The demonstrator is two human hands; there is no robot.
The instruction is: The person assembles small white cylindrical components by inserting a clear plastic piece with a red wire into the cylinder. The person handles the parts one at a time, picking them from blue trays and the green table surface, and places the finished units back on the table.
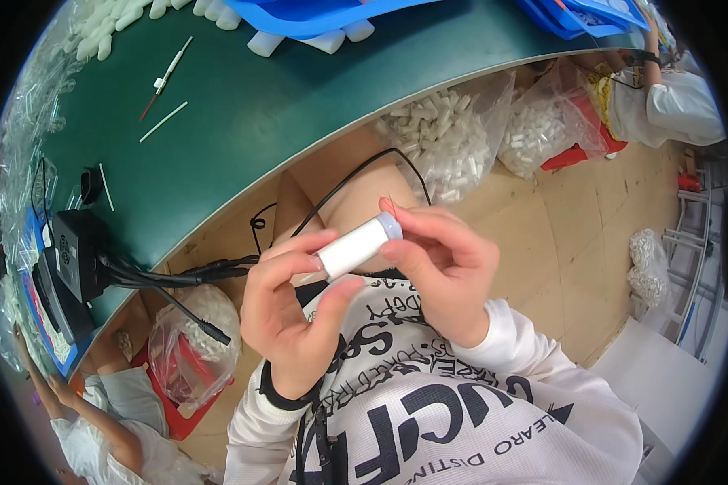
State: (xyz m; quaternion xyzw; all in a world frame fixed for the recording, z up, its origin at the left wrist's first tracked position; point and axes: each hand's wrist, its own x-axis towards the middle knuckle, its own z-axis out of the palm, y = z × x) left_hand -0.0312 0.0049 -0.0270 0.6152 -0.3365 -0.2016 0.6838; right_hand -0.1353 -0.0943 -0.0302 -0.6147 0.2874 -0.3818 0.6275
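Note:
A small white cylinder [352, 251] with a pale bluish end cap [391, 225] is held tilted in front of my shirt, its capped end toward the upper right. My left hand [295, 311] grips the lower-left end between thumb and fingers. At the cap, the thumb and index finger of my right hand [445, 267] close around the other end. A fine reddish thread or wire [389, 204] shows by the right index fingertip; where it leads is hidden.
A green table [243, 105] bears a blue tray [315, 20], white cylinders [125, 14], a thin red-and-white stick [163, 79] and a white stick [163, 122]. Black cables [194, 275] hang by my left arm. Bags of white pieces [445, 133] stand below; other people [121, 420] sit nearby.

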